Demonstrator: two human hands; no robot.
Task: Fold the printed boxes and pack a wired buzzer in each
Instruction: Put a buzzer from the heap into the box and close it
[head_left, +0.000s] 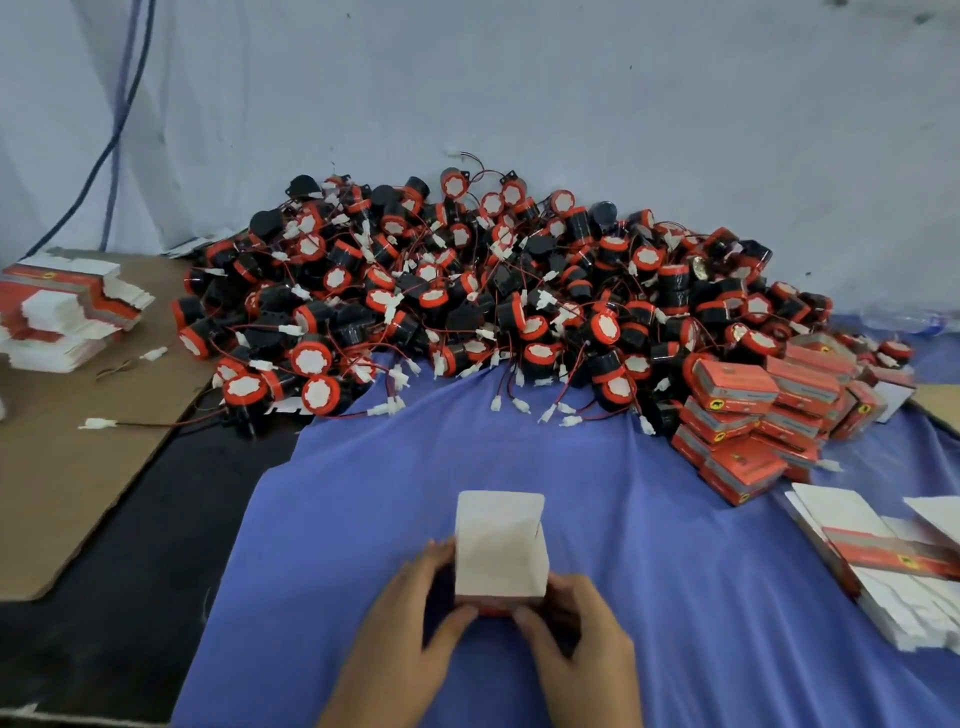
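The half-folded cardboard box (498, 551), white on the faces turned to the camera and with a strip of red print along its lower edge, stands on the blue cloth (467, 467) that covers part of the dark worktop (130, 623). Its long white flap is raised and leans away from the person. The left hand (415, 618) grips the box's left side with curled fingers, and the right hand (576, 634) grips its lower right corner, thumb near the red edge. The opening is hidden, so I cannot tell whether a buzzer is already inside. Beyond the box, against the pale backdrop (623, 104), lies a broad heap of round black-and-orange wired buzzers (467, 301) with red leads and white plug ends, some trailing towards the box. Beyond the box and to its right sits a small pile of closed red printed boxes (753, 415), which I judge to be finished packs. Right of the box lies a stack of flat unfolded box blanks (883, 566), and far to its left a second stack of blanks (67, 312) rests on a brown cardboard sheet (78, 493). On this showing the job is at an early stage: a few boxes are packed and one is in hand with its flap not yet closed. The large heap of buzzers and both stacks of blanks are left to do.
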